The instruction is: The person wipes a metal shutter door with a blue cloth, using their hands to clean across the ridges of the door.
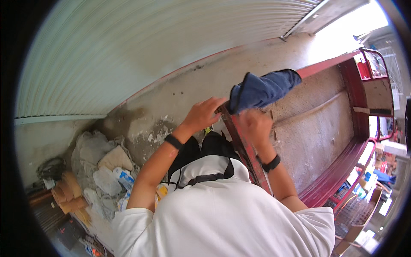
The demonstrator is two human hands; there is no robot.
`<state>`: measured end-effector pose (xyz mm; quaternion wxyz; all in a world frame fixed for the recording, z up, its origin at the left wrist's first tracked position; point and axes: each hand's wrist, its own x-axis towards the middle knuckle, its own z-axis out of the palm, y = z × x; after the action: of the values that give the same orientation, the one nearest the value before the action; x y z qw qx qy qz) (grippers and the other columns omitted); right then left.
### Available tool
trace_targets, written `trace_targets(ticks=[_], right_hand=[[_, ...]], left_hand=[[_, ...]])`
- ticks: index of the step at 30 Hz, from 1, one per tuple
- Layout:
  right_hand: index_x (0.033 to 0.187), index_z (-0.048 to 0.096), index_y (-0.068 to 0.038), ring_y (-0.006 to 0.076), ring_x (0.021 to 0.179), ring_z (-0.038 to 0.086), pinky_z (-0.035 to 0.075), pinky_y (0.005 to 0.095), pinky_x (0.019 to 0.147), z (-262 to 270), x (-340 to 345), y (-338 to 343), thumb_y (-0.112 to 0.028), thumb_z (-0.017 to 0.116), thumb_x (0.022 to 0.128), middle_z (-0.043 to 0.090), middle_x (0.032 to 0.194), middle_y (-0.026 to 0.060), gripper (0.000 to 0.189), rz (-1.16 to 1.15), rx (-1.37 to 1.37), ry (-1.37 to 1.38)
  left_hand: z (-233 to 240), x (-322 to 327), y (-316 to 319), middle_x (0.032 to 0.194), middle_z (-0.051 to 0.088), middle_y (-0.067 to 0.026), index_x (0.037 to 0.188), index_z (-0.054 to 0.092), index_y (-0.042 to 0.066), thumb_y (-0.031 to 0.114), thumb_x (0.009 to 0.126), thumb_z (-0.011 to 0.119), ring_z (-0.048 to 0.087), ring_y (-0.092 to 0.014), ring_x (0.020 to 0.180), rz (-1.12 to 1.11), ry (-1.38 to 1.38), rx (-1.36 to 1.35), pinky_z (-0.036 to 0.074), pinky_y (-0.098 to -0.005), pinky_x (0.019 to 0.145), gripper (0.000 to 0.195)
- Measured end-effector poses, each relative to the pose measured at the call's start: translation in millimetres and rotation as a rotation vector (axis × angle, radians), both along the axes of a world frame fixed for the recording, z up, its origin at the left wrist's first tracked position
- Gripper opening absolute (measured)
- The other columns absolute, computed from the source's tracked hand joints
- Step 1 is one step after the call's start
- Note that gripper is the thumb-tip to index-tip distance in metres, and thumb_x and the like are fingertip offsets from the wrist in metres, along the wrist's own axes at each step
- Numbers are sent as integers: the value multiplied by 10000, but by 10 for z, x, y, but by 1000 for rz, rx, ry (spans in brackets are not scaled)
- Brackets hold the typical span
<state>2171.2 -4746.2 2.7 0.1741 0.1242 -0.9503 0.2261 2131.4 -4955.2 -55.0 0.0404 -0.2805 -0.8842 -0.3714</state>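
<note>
A blue cloth with dark edging (266, 88) lies over the corner and side rail of a red metal cargo bed (321, 106). Just left of the cloth, my left hand (205, 114) is at the bed's corner, fingers apart, with nothing visible in it. Below the cloth is my right hand (257, 125), blurred and with curled fingers, over the bed's near edge; whether it grips the cloth cannot be told. Each wrist wears a black band.
Rolls of tan material (67, 192), plastic bags (107, 180) and grey sheeting (90, 147) lie at the left. A corrugated metal shutter (144, 48) spans the top. Beyond the bed at the right stands a wire mesh crate (351, 212) among boxes.
</note>
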Motion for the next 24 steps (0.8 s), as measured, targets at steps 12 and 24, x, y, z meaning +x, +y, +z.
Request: trace_targets(ticks=[12,24], right_hand=[[846,605,-53,301,734,638,508,420,634,-2764,-246,-2328,-227,570,767,629,782,121,195,360,143,-932],[911,589,-17,360,871,616,506,439,747,-5283,-213,-2852,-157,559,784,632,906,200,191,344,-7,-1260]], left_hand=[[-3238,1366,-2919,728,588,-183,752,599,35,258,794,617,579,-363,737,335,-1003,-661,445,-452,636,227],[-5017,1062,-3136,1027,600,-176,1056,583,40,137,848,498,569,-342,955,519,-1351,-20,462,-420,774,246]])
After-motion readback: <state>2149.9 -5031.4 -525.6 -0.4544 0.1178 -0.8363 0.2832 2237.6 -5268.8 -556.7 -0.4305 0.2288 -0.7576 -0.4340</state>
